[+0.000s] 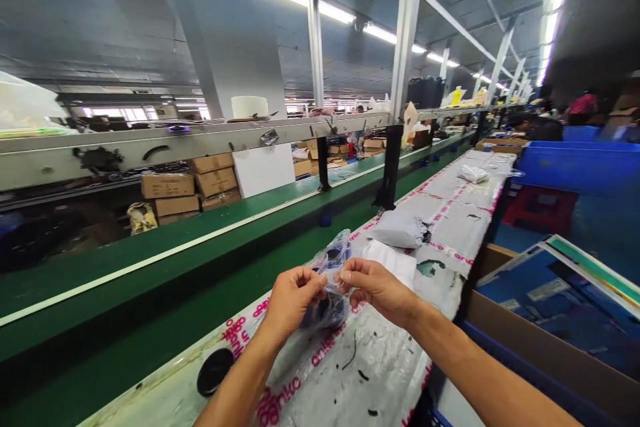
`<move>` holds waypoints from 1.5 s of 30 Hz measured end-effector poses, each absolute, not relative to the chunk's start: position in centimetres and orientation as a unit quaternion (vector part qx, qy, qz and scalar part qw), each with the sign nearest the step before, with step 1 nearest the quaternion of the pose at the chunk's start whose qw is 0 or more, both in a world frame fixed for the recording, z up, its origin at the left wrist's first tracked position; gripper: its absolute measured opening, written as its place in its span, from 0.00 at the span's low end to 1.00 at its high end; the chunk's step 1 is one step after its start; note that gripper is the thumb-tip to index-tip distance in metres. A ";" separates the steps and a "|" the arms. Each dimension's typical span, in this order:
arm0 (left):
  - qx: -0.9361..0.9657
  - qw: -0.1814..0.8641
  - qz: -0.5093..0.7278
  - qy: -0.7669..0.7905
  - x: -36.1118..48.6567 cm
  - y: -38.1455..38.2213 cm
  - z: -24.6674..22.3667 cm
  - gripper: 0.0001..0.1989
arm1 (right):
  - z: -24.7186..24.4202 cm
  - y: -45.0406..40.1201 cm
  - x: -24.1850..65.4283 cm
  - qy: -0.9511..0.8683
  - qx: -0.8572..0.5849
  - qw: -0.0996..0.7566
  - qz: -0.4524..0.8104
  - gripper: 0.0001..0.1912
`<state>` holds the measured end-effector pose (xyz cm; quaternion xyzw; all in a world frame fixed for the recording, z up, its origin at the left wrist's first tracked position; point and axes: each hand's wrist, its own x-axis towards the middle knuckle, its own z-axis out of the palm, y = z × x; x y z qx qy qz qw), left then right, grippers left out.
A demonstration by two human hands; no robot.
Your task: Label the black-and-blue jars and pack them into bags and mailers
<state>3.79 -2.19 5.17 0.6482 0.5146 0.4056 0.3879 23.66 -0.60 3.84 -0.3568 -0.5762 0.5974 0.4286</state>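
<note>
A clear plastic bag (336, 250) with dark blue, rounded items inside stands on the plastic-covered worktop, partly hidden behind my hands. My left hand (295, 297) pinches the bag's film between thumb and forefinger. Opposite it, close by, my right hand (373, 283) grips the film with thumb and fingertips. What the blue items are, I cannot make out. Beside my left forearm lies a round black disc-like piece (215, 371). Just beyond the bag are a flat white sheet (393, 261) and a grey-white plastic package (397, 229).
A green conveyor belt (225, 267) runs along the left, with a metal shelf rail (200, 137) above it. To the right stand an open cardboard box (540, 347) with blue flat sheets, a red stool (541, 209) and a blue bin (575, 167). Black scraps litter the worktop (390, 373).
</note>
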 end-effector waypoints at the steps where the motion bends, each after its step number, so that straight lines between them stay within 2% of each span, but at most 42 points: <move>1: 0.656 0.347 0.407 0.533 2.7 -2.7 5.3 0.16 | 3.7 -0.6 22.7 -0.583 -0.358 0.434 0.586 0.19; 6: 0.691 0.119 0.349 0.622 -3.3 -6.1 6.3 0.04 | 2.6 -0.8 15.8 -0.654 -0.358 0.442 0.499 0.13; 10: 0.680 0.000 0.260 0.685 -9.0 -8.5 6.3 0.09 | 1.6 -1.0 9.2 -0.744 -0.319 0.438 0.391 0.05; 13: 0.663 -0.050 0.201 0.720 -12.6 -10.3 4.9 0.12 | 0.2 -1.4 5.4 -0.820 -0.262 0.396 0.321 0.06; 17: 0.657 -0.064 0.151 0.736 -14.8 -12.7 1.7 0.12 | -2.4 -2.1 3.4 -0.887 -0.205 0.328 0.252 0.09; 21: 0.664 -0.052 0.145 0.732 -14.6 -14.4 -0.3 0.11 | -3.5 -2.8 4.2 -0.907 -0.209 0.305 0.204 0.07; 25: 0.675 -0.042 0.163 0.718 -14.1 -15.1 -0.3 0.05 | -3.2 -3.1 5.6 -0.920 -0.196 0.293 0.174 0.06; 34: 0.749 -0.052 0.123 0.649 -13.8 -16.4 -0.5 0.11 | -2.6 -4.3 7.1 -0.956 -0.133 0.243 0.094 0.07; 45: 0.756 -0.065 0.046 0.650 -12.6 -17.0 -0.8 0.11 | -2.8 -5.4 7.4 -0.976 -0.110 0.188 -0.007 0.05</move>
